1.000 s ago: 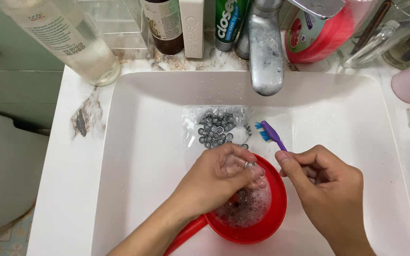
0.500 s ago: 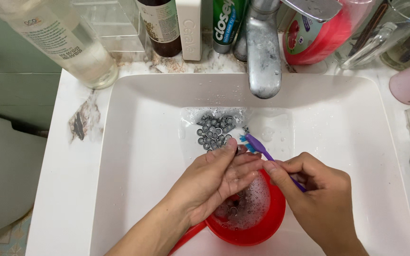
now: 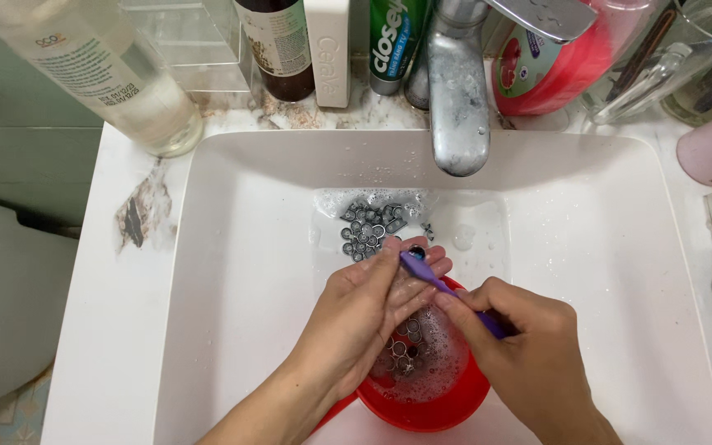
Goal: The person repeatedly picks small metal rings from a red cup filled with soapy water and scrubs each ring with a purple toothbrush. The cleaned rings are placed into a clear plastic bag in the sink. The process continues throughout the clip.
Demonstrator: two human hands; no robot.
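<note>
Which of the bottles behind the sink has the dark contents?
The brown bottle, standing between the tilted clear bottle and the white container; the others are pale or clear.

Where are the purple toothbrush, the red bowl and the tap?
purple toothbrush point(image 3: 442, 286), head view, on its handle.
red bowl point(image 3: 422, 408), head view, on its near rim.
tap point(image 3: 459, 99), head view, on the spout.

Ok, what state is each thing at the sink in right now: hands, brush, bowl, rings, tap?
Left hand: over the bowl, pinching a small dark piece at its fingertips.
Right hand: gripping the purple toothbrush, head against that piece.
Red bowl: upright in the sink, holding soapy water and some rings.
Metal rings: wet pile on the sink floor.
Tap: no water running.
</note>
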